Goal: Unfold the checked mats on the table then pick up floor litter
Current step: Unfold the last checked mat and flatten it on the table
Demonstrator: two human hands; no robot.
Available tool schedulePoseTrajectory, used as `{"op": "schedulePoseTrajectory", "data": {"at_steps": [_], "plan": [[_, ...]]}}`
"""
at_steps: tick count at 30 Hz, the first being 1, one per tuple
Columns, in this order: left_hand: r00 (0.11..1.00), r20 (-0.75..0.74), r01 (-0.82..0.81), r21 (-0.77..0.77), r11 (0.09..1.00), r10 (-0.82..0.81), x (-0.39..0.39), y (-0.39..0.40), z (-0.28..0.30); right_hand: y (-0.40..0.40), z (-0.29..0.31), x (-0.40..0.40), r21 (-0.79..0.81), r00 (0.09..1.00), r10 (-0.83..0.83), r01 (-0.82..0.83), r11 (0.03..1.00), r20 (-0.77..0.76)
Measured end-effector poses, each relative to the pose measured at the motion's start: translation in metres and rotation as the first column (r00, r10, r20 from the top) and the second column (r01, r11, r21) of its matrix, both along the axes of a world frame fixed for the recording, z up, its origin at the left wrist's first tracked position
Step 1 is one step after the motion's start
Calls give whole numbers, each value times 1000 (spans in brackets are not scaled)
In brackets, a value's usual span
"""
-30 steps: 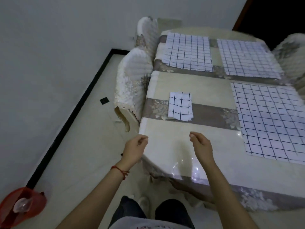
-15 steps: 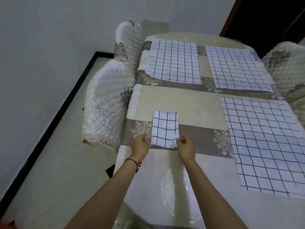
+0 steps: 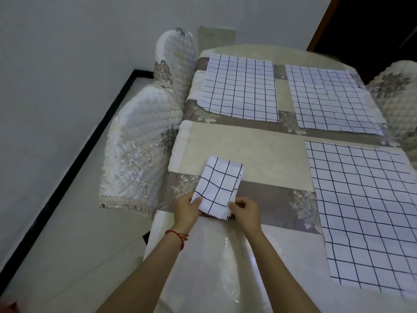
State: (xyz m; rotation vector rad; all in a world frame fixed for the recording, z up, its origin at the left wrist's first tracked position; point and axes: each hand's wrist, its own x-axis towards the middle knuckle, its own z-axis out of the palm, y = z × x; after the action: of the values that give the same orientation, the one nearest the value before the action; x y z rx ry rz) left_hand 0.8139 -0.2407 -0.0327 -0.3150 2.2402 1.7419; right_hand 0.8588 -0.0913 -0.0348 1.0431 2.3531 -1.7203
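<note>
Since 0.5 s earlier, both hands had lifted the folded mat (image 3: 218, 186) off the worktop (image 3: 266, 159), left hand (image 3: 187, 208) and right hand (image 3: 246, 211) pinching its near corners; drawing them apart evenly should open it flat.

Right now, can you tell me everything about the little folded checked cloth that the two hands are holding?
The small folded white cloth mat with a black grid looks like thin woven fabric, folded into a narrow layered rectangle. Its far end lies on the cream and grey patterned tablecloth, slightly tilted. The left hand pinches its near left corner and the right hand pinches its near right corner. It is not yet unfolded.
</note>
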Motion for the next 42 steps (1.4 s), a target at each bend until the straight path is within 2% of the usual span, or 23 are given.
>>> {"op": "schedulePoseTrajectory", "data": {"at_steps": [4, 8, 10, 13, 19, 21, 23, 25, 28, 31, 32, 33, 36, 42], "plan": [[992, -128, -20, 28, 999, 24, 13, -16, 21, 10, 17, 2, -62, 994, -75, 70, 996, -74], [986, -169, 14, 80, 997, 0, 31, -34, 45, 17, 54, -8, -107, 964, -131, 109, 988, -231], [979, -202, 32, 102, 994, -11, 39, -41, 57, 16, 74, -12, -75, 934, -130, 111, 991, -333], [970, -241, 63, 134, 989, -29, 50, -47, 72, 10, 97, -12, 44, 901, -35, 60, 997, -432], [955, -292, 101, 152, 983, -53, 67, -62, 94, -5, 133, -2, 180, 878, 40, 53, 982, -476], [951, -300, 110, 99, 989, -75, 64, -67, 103, -9, 150, 5, 249, 841, 134, 0, 968, -524], [937, -333, 102, -36, 994, -108, 55, -71, 118, -12, 171, 10, 357, 803, 266, -72, 931, -533], [884, -444, 93, -144, 985, -148, 46, -70, 143, -15, 194, 13, 469, 770, 397, -145, 871, -500], [715, -639, 146, -259, 955, -283, 38, -62, 184, -21, 227, 19, 590, 734, 547, -249, 768, -403], [540, -727, 235, -352, 906, -423, 33, -53, 214, -26, 254, 25, 661, 687, 637, -300, 687, -350], [518, -730, 255, -365, 895, -445, 32, -50, 220, -27, 261, 26, 675, 666, 661, -313, 668, -345], [528, -722, 272, -354, 895, -446, 32, -49, 225, -29, 268, 26, 685, 646, 684, -328, 651, -340], [644, -669, 296, -229, 927, -371, 32, -55, 232, -30, 277, 24, 687, 614, 706, -343, 641, -352], [767, -640, 70, 5, 998, -50, 26, -97, 242, -9, 273, 15, 451, 670, 637, -468, 760, -380]]}}
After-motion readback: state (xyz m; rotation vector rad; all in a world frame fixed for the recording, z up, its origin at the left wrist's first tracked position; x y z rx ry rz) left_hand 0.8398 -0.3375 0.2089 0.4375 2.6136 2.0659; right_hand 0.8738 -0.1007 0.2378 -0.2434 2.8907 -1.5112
